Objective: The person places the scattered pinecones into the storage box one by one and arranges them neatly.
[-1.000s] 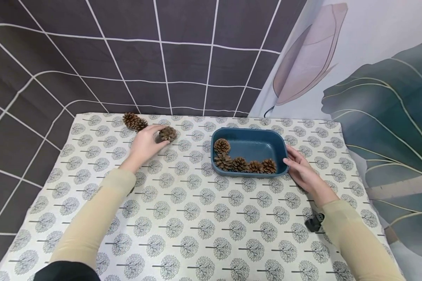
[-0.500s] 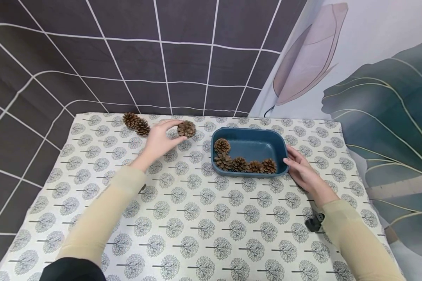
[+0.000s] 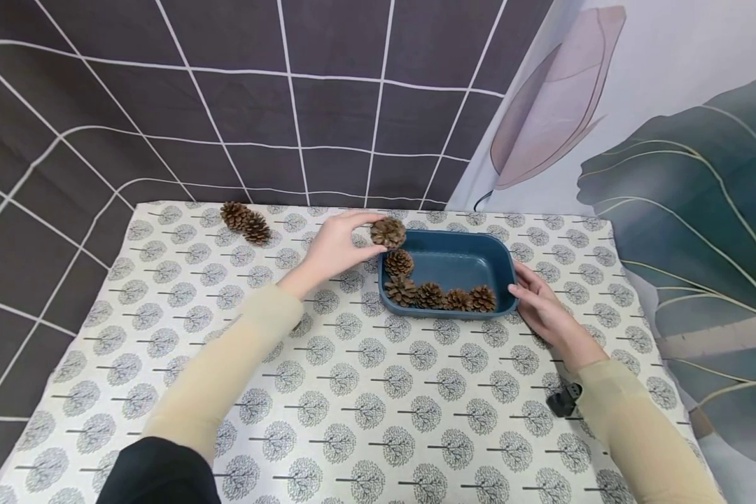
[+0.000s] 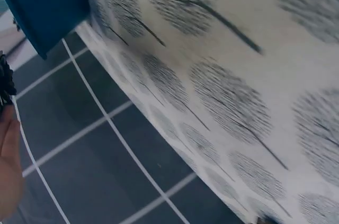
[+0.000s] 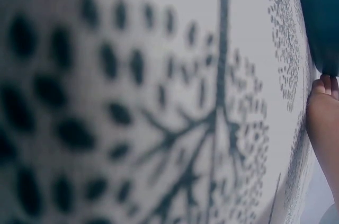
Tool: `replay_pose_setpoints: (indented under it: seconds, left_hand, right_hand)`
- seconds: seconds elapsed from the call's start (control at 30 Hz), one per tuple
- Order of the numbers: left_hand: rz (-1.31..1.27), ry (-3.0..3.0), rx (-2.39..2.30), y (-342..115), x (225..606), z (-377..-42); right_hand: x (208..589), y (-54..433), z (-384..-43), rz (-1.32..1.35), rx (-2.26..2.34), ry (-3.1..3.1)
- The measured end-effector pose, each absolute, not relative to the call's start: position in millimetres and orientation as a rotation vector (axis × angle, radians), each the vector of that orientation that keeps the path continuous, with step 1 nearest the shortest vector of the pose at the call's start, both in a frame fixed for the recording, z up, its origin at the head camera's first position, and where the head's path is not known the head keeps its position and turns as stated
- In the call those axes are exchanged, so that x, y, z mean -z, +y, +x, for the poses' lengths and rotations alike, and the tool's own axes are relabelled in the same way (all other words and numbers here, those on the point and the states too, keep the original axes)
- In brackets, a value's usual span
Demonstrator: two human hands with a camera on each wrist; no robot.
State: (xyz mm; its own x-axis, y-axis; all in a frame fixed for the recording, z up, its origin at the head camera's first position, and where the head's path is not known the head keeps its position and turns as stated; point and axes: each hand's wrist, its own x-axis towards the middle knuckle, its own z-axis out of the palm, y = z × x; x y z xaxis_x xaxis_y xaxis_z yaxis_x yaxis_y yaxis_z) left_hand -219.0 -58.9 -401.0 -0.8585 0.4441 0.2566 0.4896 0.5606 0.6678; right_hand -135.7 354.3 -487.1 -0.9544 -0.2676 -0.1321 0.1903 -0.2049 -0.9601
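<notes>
My left hand (image 3: 333,249) pinches a brown pine cone (image 3: 388,232) between thumb and fingers, over the back left corner of a blue rectangular box (image 3: 460,257). In the left wrist view only part of that hand (image 4: 9,166) shows at the left edge, beside a dark piece of the cone (image 4: 6,81). My right hand (image 3: 542,306) grips the right end of the box, its thumb on the rim and its fingers along the outer wall. Inside the box, several pine cones (image 3: 430,295) line the left and near sides.
Two more pine cones (image 3: 245,222) lie touching at the back left of the table. A white cloth with a tree print (image 3: 353,378) covers the tabletop. Dark tiled fabric (image 3: 239,105) rises behind it. A small black device (image 3: 564,400) sits at my right wrist.
My left hand has carried the pine cone rightward from near the two loose cones to above the box's left edge. The right hand and the box have stayed put.
</notes>
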Motion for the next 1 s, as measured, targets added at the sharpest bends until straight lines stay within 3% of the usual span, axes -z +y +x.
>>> replay_pose_setpoints:
  seconds: [0.47,1.0]
  left_hand:
    - [-1.133,-2.824,1.025,0,416,-228]
    - [-1.220,-2.972,0.798,24,437,-236]
  right_hand:
    - [490,356,-135,-0.089,2.231,1.771]
    - [491,355,-137,-0.101,2.277,1.730]
